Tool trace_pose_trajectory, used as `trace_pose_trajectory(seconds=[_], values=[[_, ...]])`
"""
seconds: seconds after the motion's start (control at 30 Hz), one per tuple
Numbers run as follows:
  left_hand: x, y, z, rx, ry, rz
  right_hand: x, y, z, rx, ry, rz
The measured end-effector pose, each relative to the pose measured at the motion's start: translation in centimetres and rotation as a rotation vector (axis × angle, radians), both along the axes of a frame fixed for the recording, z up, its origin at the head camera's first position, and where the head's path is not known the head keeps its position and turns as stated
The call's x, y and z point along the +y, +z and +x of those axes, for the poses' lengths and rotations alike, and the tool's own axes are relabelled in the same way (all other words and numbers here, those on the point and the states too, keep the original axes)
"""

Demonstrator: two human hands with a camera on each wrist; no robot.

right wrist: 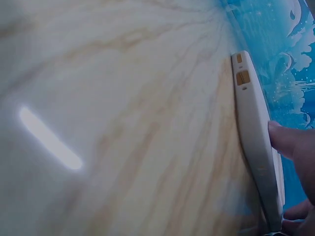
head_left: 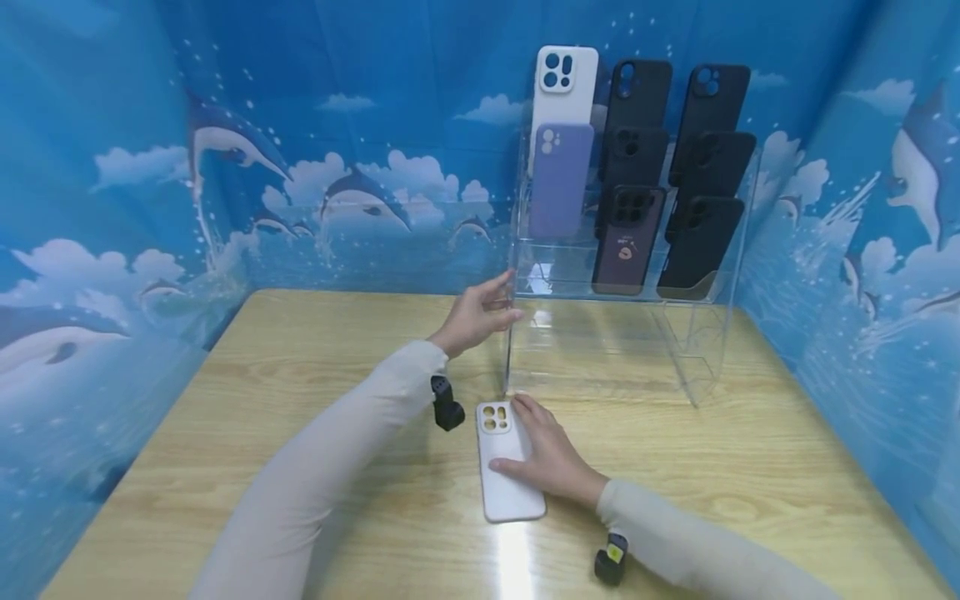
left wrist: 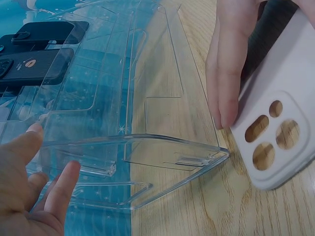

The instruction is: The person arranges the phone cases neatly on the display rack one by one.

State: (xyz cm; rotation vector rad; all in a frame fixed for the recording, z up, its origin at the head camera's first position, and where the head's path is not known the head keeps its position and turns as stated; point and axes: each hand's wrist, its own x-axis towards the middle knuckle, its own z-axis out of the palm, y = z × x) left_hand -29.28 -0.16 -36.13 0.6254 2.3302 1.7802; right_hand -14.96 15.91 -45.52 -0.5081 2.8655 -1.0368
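Observation:
A white phone case [head_left: 512, 496] with a camera cutout lies back up on the table, below the front left corner of a clear acrylic stand [head_left: 693, 387]. My right hand [head_left: 553, 457] holds the case from its right side, the thumb on its back and the fingers along the edge. In the left wrist view, those fingers [left wrist: 229, 73] are straight beside the case. My left hand [head_left: 474, 318] is at the stand's left side, its fingertips right at the side panel. Its fingers [left wrist: 66, 189] are spread apart in the left wrist view.
On the stand's tiers lean a white case [head_left: 581, 92], a purple case [head_left: 562, 183] and several black cases, one of them with a small printed picture [head_left: 626, 250]. A blue curtain [head_left: 360, 100] with dolphins surrounds the wooden table [head_left: 315, 333].

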Motion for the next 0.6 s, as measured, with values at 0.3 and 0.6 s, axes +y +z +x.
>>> trace_pose_trajectory(seconds=[0.3,0.6], values=[[0.1,0.1,0.1,-0.004,0.0,0.015,2.6,0.4,0.1,-0.078,-0.041,0.003],[0.1,0.0,-0.1,-0.006,-0.006,0.012,3.3,0.8,0.5,-0.101,-0.105,-0.009]])
